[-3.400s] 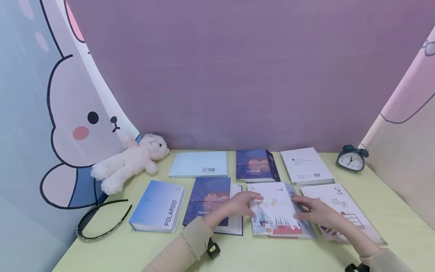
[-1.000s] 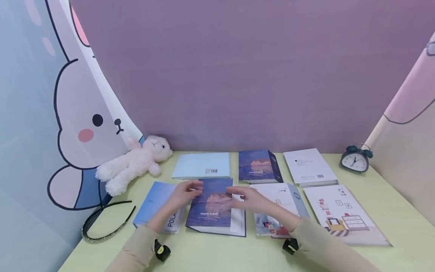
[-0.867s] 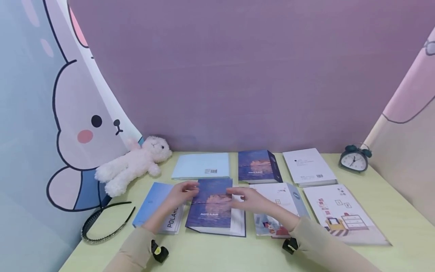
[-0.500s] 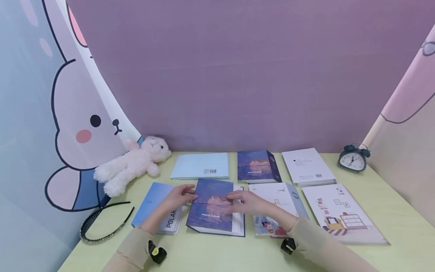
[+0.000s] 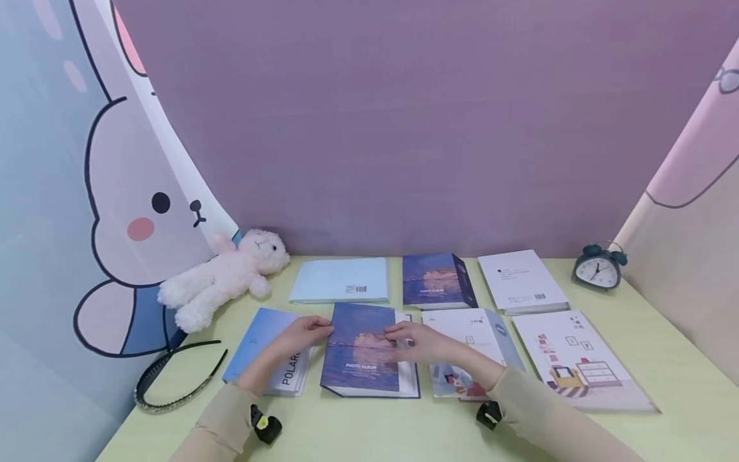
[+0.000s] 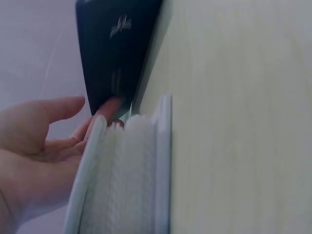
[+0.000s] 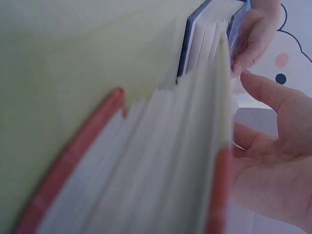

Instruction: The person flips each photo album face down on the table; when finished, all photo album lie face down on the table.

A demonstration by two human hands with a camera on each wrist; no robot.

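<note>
A dark blue photo album (image 5: 358,350) with a painted coast on its cover lies face up in the front row, white page edges showing along its bottom. My left hand (image 5: 294,337) reaches over the blue POLAROID album (image 5: 260,350) and touches the photo album's left side with outstretched fingers. In the left wrist view, its fingertips meet the dark spine (image 6: 114,53). At the opposite side, fingers of my right hand (image 5: 424,343) touch the cover's right edge. The right wrist view shows that hand's thumb extended; its other fingers are partly hidden behind a red-edged album (image 7: 146,170).
Illustrated white albums (image 5: 462,321) (image 5: 583,359) lie to the right. Behind are a pale blue album (image 5: 337,276), another dark blue album (image 5: 433,276) and a white one (image 5: 519,279). An alarm clock (image 5: 597,271), plush toy (image 5: 225,276) and headband (image 5: 152,385) flank them.
Both hands have moved left from the illustrated white album to the dark blue photo album. Within the last half second, that album has shifted slightly right and turned a little straighter.
</note>
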